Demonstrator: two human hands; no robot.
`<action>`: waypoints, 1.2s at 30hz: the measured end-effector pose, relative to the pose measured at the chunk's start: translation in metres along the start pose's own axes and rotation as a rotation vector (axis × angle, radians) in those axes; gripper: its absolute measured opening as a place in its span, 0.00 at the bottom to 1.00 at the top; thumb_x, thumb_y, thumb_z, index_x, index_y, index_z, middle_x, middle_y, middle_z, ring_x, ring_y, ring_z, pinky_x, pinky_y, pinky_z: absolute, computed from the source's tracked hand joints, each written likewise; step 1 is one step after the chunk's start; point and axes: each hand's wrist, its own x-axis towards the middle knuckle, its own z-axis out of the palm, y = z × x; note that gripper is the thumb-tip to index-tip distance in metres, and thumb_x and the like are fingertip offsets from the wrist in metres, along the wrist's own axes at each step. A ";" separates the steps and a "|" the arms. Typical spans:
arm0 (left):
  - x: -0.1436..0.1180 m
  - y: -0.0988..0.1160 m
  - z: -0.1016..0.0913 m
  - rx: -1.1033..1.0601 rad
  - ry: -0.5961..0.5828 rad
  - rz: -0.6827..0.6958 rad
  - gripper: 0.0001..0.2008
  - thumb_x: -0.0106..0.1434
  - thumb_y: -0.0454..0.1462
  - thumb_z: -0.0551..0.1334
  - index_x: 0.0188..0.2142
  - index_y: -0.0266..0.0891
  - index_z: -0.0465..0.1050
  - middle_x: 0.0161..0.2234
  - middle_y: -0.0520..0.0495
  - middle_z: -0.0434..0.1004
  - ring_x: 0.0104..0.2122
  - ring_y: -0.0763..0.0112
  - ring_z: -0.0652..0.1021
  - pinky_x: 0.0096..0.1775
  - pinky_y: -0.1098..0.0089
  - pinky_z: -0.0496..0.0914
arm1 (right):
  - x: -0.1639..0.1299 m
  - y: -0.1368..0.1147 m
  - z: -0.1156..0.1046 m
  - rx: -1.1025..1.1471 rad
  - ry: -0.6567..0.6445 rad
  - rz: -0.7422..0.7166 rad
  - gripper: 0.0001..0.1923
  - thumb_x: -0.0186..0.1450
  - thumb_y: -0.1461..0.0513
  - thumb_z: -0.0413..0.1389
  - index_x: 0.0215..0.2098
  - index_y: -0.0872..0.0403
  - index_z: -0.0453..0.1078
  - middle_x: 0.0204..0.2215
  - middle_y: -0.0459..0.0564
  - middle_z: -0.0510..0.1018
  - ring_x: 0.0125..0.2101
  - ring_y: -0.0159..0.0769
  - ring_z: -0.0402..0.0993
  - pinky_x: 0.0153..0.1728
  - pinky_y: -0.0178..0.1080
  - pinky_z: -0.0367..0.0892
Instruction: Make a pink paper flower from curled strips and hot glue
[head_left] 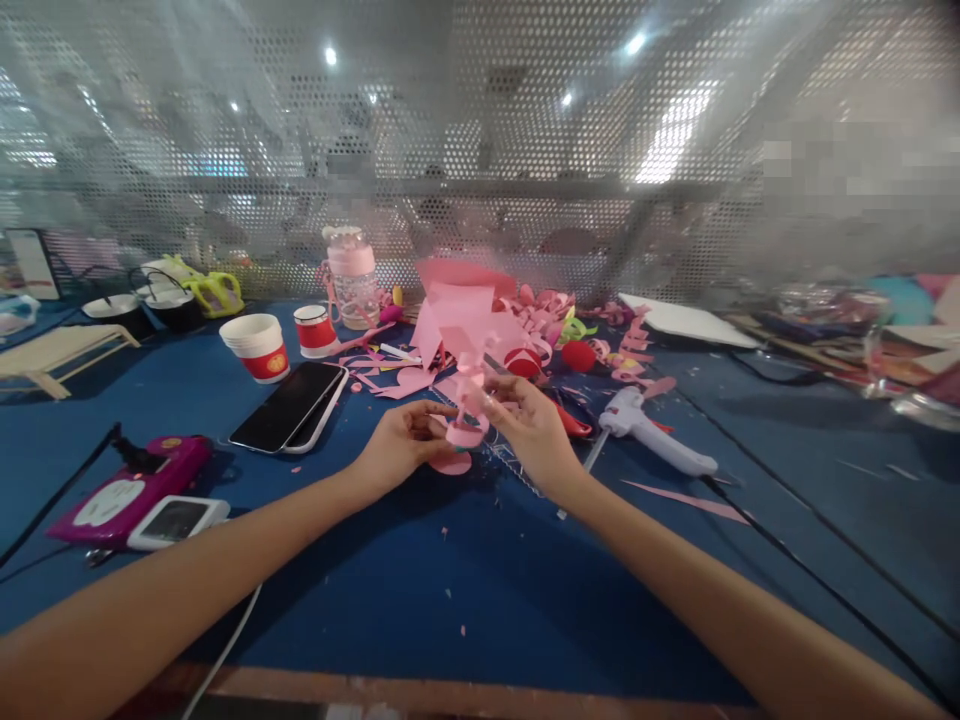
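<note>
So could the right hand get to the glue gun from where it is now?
Probably yes. The glue gun lies on the blue table just to the outer side of the right hand, with nothing between them. But that hand and the left hand both hold the pink paper piece, so it must let go first.

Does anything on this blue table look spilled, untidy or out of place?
Yes. Pink paper scraps lie scattered over the blue table, and curled pink strips are heaped behind both hands. Nothing looks broken or wet.
</note>
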 end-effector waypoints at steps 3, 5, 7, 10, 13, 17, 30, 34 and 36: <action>0.004 0.000 -0.004 -0.075 0.088 0.005 0.16 0.43 0.35 0.69 0.34 0.37 0.73 0.25 0.51 0.78 0.27 0.70 0.77 0.36 0.65 0.70 | 0.005 -0.003 -0.010 -0.030 0.073 -0.031 0.22 0.57 0.47 0.53 0.40 0.54 0.65 0.38 0.51 0.71 0.36 0.34 0.69 0.36 0.39 0.66; 0.006 0.000 -0.005 -0.137 0.119 0.030 0.13 0.43 0.36 0.69 0.30 0.36 0.74 0.26 0.49 0.78 0.29 0.67 0.77 0.38 0.63 0.70 | 0.007 -0.006 -0.015 -0.036 0.081 -0.036 0.22 0.57 0.46 0.51 0.39 0.54 0.65 0.38 0.51 0.71 0.36 0.34 0.68 0.38 0.39 0.65; 0.008 -0.001 -0.006 -0.167 0.134 0.057 0.11 0.44 0.38 0.68 0.29 0.35 0.74 0.26 0.47 0.78 0.30 0.65 0.78 0.38 0.61 0.69 | 0.007 -0.008 -0.017 -0.022 0.023 0.009 0.22 0.56 0.45 0.51 0.37 0.54 0.66 0.37 0.50 0.72 0.34 0.34 0.68 0.36 0.39 0.66; 0.009 -0.002 -0.007 -0.166 0.167 0.097 0.12 0.45 0.39 0.68 0.30 0.35 0.76 0.28 0.46 0.79 0.30 0.66 0.77 0.38 0.63 0.68 | 0.003 -0.010 -0.013 0.067 -0.161 0.191 0.22 0.54 0.45 0.53 0.33 0.54 0.67 0.33 0.50 0.74 0.28 0.33 0.70 0.28 0.36 0.66; 0.010 -0.002 -0.008 -0.149 0.222 0.130 0.12 0.43 0.39 0.69 0.29 0.36 0.76 0.26 0.50 0.78 0.29 0.70 0.75 0.37 0.68 0.67 | -0.002 -0.008 -0.005 0.230 -0.452 0.392 0.19 0.54 0.49 0.55 0.34 0.56 0.69 0.32 0.52 0.77 0.28 0.34 0.73 0.28 0.36 0.66; 0.010 -0.002 -0.009 -0.120 0.241 0.150 0.10 0.41 0.36 0.70 0.25 0.36 0.76 0.22 0.53 0.76 0.25 0.74 0.72 0.32 0.72 0.65 | -0.007 -0.003 0.001 0.494 -0.552 0.472 0.13 0.56 0.57 0.53 0.33 0.58 0.71 0.33 0.54 0.79 0.35 0.37 0.75 0.38 0.39 0.66; 0.004 0.003 -0.005 -0.100 0.148 0.147 0.10 0.43 0.40 0.68 0.20 0.35 0.73 0.19 0.53 0.71 0.20 0.78 0.67 0.23 0.75 0.61 | -0.011 -0.011 0.006 0.606 -0.360 0.725 0.14 0.61 0.68 0.43 0.29 0.60 0.70 0.26 0.53 0.80 0.28 0.32 0.77 0.35 0.36 0.68; 0.004 0.000 -0.005 -0.086 0.145 0.142 0.10 0.44 0.41 0.68 0.21 0.35 0.73 0.20 0.52 0.71 0.21 0.76 0.68 0.23 0.75 0.62 | -0.011 -0.009 0.005 0.614 -0.373 0.743 0.13 0.61 0.68 0.43 0.29 0.60 0.70 0.27 0.54 0.80 0.29 0.32 0.77 0.35 0.36 0.68; 0.004 0.001 -0.005 -0.074 0.143 0.142 0.10 0.44 0.41 0.67 0.21 0.35 0.73 0.21 0.51 0.73 0.22 0.76 0.70 0.24 0.74 0.63 | -0.012 -0.008 0.006 0.619 -0.364 0.716 0.12 0.60 0.68 0.44 0.28 0.60 0.69 0.26 0.54 0.80 0.28 0.32 0.77 0.35 0.36 0.68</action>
